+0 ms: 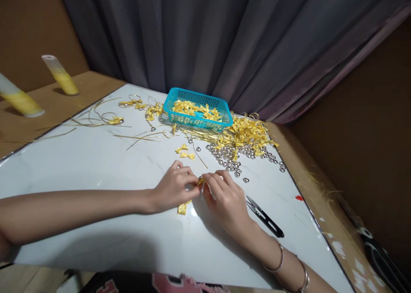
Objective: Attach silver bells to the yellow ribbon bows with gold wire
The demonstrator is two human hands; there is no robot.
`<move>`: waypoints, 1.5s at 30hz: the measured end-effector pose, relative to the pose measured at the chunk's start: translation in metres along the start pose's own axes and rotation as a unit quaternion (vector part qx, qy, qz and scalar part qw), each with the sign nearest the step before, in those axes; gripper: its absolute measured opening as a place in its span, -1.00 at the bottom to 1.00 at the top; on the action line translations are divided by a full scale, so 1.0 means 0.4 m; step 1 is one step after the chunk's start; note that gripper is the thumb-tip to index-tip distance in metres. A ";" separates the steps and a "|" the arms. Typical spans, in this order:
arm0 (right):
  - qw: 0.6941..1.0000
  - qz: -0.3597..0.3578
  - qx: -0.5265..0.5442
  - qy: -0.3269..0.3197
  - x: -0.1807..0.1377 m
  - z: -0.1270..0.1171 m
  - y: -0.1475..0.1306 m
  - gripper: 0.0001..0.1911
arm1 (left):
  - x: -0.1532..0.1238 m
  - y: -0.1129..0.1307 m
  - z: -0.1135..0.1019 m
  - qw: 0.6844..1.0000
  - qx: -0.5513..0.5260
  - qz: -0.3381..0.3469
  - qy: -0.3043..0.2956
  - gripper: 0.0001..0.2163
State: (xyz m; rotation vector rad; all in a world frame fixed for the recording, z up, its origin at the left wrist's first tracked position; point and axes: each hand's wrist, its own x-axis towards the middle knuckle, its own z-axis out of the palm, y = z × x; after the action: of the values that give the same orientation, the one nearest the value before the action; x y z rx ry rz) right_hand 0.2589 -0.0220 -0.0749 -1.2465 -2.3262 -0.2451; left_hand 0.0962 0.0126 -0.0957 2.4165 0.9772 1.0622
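My left hand (176,185) and my right hand (226,199) meet over the white table, fingertips closed in a pinch on a small yellow ribbon bow (201,181). A bit of shiny metal shows at the bow; my fingers cover most of it. Another yellow bow (183,208) lies beneath my left hand, partly hidden. Beyond the hands rest two loose bows, one being the nearer bow (187,156). Silver heart-shaped pieces (227,158) are scattered past my right hand, with one lone silver piece (245,180) closer in. Black thread snips (266,217) lie right of my right hand.
A turquoise basket (199,124) holding yellow bows stands at the back. Beside it is a heap of yellow bows (250,132). Gold cords (93,119) spread across the back left. Two yellow ribbon rolls, including the farther roll (66,81), stand on the wooden surface at left.
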 end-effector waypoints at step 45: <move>0.966 -0.017 -0.049 -0.252 0.084 -0.090 0.017 -0.88 | 0.013 0.018 -0.018 0.994 0.007 0.001 -0.109 -0.79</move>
State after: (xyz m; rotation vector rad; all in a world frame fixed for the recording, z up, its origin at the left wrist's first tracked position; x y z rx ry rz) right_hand 0.2607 -0.0070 -0.0277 -1.4514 -2.7929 -0.0541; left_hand 0.0968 0.0115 -0.0845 2.4798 0.9113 0.7736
